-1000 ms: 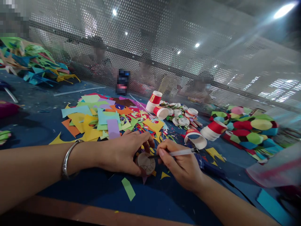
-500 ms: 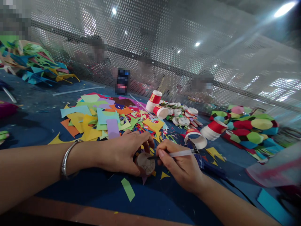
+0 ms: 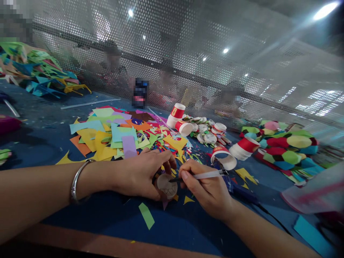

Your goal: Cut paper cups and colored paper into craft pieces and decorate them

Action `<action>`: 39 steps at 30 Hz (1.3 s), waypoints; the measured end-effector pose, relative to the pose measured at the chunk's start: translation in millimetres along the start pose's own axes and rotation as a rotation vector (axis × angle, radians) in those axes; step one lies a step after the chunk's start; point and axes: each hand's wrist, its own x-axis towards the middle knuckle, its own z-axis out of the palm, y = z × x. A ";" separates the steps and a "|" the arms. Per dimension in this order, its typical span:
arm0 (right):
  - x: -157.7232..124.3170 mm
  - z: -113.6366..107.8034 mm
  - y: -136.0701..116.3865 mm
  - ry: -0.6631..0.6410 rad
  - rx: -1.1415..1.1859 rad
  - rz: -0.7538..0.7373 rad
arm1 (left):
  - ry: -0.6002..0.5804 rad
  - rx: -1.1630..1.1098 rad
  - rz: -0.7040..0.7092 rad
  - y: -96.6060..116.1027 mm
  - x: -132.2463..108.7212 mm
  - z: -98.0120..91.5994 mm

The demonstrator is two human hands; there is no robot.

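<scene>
My left hand point(image 3: 145, 171), with a silver bangle at the wrist, curves its thumb and fingers around the edge of a small round disc point(image 3: 167, 182), pale and marked with dark drawn lines. A slim pen point(image 3: 205, 175) with a clear barrel is pinched in my right hand point(image 3: 208, 190). Its dark tip points left and meets the upper part of the disc, as far as I can see. Small yellow and purple paper scraps lie under and around the disc. A light green paper strip point(image 3: 147, 215) is on the table nearer to me.
Coloured paper pieces point(image 3: 103, 145) are heaped beyond my hands. Paper cups point(image 3: 223, 157), a pile of round discs point(image 3: 205, 129) and a dark blue corded tool point(image 3: 243, 193) lie to the right. Multicoloured paper balls point(image 3: 287, 147) sit farther right. A perforated metal screen point(image 3: 166, 43) rises behind.
Both hands stay in almost the same place, with the pen tip still at the disc. The dark lines on the disc look slightly different, clearer on its lower part.
</scene>
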 end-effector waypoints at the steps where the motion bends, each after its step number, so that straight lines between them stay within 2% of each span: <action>1: 0.0 -0.1 -0.3 0.002 0.002 -0.001 | -0.004 -0.002 -0.003 0.0 0.2 -0.2; 39: -2.0 -4.1 0.9 0.014 -0.045 0.020 | -0.013 0.012 -0.001 0.9 -0.9 -0.6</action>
